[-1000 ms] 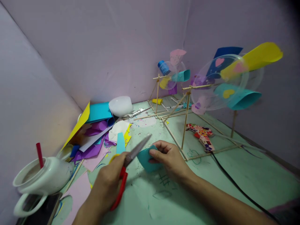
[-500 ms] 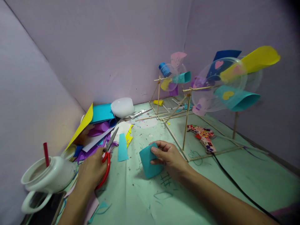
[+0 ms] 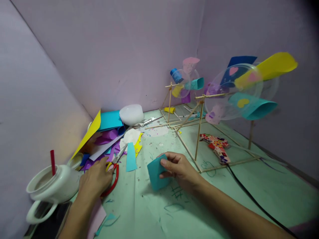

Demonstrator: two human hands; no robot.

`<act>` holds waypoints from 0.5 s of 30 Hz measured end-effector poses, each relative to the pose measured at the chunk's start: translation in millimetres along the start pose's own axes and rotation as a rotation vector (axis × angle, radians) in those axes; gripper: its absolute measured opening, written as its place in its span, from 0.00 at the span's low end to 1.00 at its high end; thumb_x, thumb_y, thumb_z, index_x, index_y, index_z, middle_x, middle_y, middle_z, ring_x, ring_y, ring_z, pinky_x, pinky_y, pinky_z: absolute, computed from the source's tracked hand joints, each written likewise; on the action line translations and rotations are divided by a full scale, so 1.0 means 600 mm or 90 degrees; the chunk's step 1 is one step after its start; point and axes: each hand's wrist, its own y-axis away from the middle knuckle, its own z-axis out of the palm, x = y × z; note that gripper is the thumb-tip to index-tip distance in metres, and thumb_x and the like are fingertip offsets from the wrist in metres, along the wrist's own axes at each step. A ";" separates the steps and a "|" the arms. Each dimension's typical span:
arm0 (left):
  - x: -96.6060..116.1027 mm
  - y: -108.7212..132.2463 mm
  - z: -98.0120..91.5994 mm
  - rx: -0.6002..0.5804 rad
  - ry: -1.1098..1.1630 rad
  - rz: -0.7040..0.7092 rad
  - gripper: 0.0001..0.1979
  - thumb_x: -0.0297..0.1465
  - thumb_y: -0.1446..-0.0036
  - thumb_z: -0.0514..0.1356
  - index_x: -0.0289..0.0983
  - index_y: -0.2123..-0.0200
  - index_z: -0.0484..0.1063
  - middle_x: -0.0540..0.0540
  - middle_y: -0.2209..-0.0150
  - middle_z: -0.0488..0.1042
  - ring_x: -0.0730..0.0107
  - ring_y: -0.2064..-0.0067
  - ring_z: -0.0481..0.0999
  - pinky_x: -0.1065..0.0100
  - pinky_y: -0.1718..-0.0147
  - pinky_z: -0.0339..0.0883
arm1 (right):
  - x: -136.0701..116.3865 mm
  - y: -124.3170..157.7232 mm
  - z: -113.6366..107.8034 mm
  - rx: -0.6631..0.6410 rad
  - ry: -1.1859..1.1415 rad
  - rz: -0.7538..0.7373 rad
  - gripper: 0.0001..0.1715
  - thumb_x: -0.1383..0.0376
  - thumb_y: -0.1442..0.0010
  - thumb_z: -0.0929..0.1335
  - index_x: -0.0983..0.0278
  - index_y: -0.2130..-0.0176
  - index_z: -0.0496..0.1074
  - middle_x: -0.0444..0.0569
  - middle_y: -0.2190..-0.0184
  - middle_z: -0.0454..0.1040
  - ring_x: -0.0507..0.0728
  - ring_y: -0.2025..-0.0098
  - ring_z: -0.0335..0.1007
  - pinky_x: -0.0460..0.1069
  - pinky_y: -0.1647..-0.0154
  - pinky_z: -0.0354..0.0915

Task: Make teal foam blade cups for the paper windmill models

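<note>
My right hand point(image 3: 178, 167) pinches a folded piece of turquoise paper point(image 3: 157, 174) between thumb and fingers, just above the table. Scissors point(image 3: 119, 154) with red and yellow handles lie at the left, blades pointing away. My left hand point(image 3: 97, 176) is at their handles with its fingers loosened; it partly covers the red loop, and its fingertips are not fully visible. A flat turquoise paper strip point(image 3: 131, 157) lies beside the blades, next to yellow paper scraps point(image 3: 138, 146) and a white paper piece point(image 3: 130, 136).
Stick-framed wheels with paper blades point(image 3: 239, 91) stand at the right and back. A glue gun point(image 3: 216, 146) with a patterned cover and black cord lies inside the nearer frame. A white pot point(image 3: 56, 186), a white bowl point(image 3: 131, 114) and coloured paper point(image 3: 111, 121) occupy the left side.
The scissors have dropped lower and now lie with the yellow handle part showing; my left hand has loosened from them. My right hand keeps the turquoise paper nearly in place.
</note>
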 end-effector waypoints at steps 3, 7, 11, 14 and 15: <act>0.021 0.028 -0.010 0.083 0.266 0.073 0.21 0.42 0.49 0.56 0.37 0.55 0.73 0.41 0.59 0.77 0.55 0.60 0.76 0.59 0.60 0.68 | 0.006 0.001 -0.001 -0.026 0.014 -0.021 0.17 0.58 0.57 0.77 0.65 0.69 0.77 0.44 0.75 0.74 0.50 0.74 0.71 0.45 0.74 0.71; 0.073 0.089 -0.015 0.103 0.581 0.326 0.11 0.38 0.51 0.60 0.38 0.67 0.76 0.48 0.71 0.76 0.73 0.75 0.72 0.73 0.77 0.67 | 0.011 0.005 0.006 -0.029 0.042 -0.027 0.15 0.59 0.56 0.76 0.65 0.68 0.78 0.43 0.75 0.75 0.50 0.74 0.71 0.45 0.73 0.70; 0.109 0.123 -0.010 0.161 0.635 0.413 0.04 0.29 0.49 0.61 0.37 0.72 0.75 0.50 0.76 0.74 0.75 0.76 0.71 0.76 0.79 0.64 | 0.016 0.011 0.015 -0.052 0.085 -0.003 0.16 0.57 0.55 0.75 0.65 0.68 0.78 0.45 0.73 0.75 0.51 0.73 0.71 0.46 0.74 0.70; 0.113 0.126 -0.007 0.203 0.639 0.437 0.07 0.26 0.47 0.59 0.36 0.77 0.72 0.50 0.79 0.72 0.76 0.77 0.70 0.76 0.78 0.63 | 0.019 0.013 0.018 -0.047 0.110 0.009 0.16 0.57 0.54 0.74 0.64 0.66 0.78 0.45 0.73 0.75 0.51 0.73 0.70 0.46 0.75 0.68; 0.112 0.126 -0.007 0.214 0.641 0.437 0.08 0.25 0.47 0.58 0.36 0.78 0.71 0.51 0.80 0.71 0.76 0.78 0.69 0.76 0.79 0.62 | 0.019 0.013 0.018 -0.044 0.133 0.006 0.17 0.57 0.54 0.74 0.64 0.66 0.78 0.45 0.74 0.75 0.51 0.74 0.69 0.46 0.76 0.68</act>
